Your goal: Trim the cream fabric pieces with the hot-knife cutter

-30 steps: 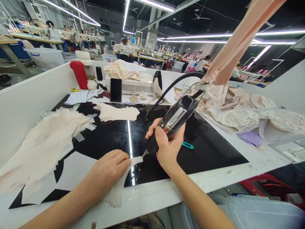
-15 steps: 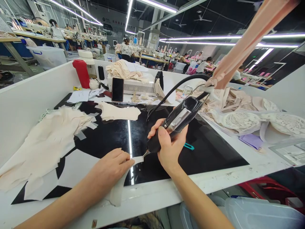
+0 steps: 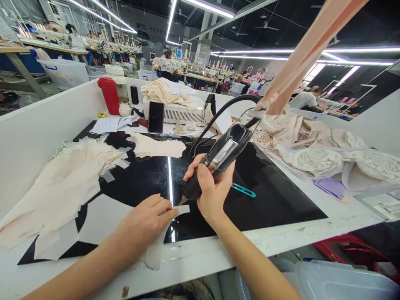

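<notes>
My right hand (image 3: 212, 193) is wrapped round a black corded handheld tool (image 3: 229, 146) with a thin metal tip. The tip points down and left, at a pale fabric strip (image 3: 184, 209), close to my left fingertips. My left hand (image 3: 151, 218) is closed on that fabric, which trails below the palm over the table's front edge; part of it is hidden under the hand. From above, a pink fabric band (image 3: 290, 71) is knotted to the cord end of the tool. A teal thin-handled tool (image 3: 244, 190) lies just right of my right hand.
Cream fabric pieces (image 3: 71, 179) are heaped at the left on the black mat (image 3: 275, 196); a smaller stack (image 3: 158, 146) lies behind. A phone (image 3: 156, 116) and red cup (image 3: 109, 96) stand at the back. Lace bras (image 3: 318, 160) pile up at the right. The black cord (image 3: 215, 114) arches behind the tool.
My right hand has moved left with the tool, so its tip has gone from the strip's right end to beside my left fingertips. My left hand stays on the fabric.
</notes>
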Tool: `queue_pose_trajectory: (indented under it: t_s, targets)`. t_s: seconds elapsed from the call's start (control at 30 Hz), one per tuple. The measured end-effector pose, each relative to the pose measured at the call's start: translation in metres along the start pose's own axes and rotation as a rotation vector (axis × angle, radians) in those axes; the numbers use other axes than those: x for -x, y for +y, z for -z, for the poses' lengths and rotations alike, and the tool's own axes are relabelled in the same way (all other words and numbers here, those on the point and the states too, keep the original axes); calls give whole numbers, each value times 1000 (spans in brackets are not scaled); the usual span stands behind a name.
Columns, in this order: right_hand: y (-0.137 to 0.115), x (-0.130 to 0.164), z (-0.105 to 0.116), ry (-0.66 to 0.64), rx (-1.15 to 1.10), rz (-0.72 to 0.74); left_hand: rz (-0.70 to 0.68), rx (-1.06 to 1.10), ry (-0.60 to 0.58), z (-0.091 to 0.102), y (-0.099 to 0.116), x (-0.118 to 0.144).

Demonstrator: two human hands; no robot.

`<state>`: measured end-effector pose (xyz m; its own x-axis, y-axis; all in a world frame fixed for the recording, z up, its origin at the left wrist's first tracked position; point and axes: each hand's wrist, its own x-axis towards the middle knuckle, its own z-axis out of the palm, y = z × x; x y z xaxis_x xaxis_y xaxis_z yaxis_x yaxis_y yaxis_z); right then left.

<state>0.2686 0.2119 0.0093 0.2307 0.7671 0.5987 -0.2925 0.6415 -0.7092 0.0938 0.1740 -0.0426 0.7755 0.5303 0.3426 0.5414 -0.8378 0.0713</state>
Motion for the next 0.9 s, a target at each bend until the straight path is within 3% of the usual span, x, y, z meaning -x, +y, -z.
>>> queue_pose_trajectory:
  t_s: [0.57,0.9]
  targets:
    - [-5,-6,8,23,50,31,-2,15,20,3,2,-3]
    - [0,-1,-1,-17,11,-18,-3,16,14,-2,-1,0]
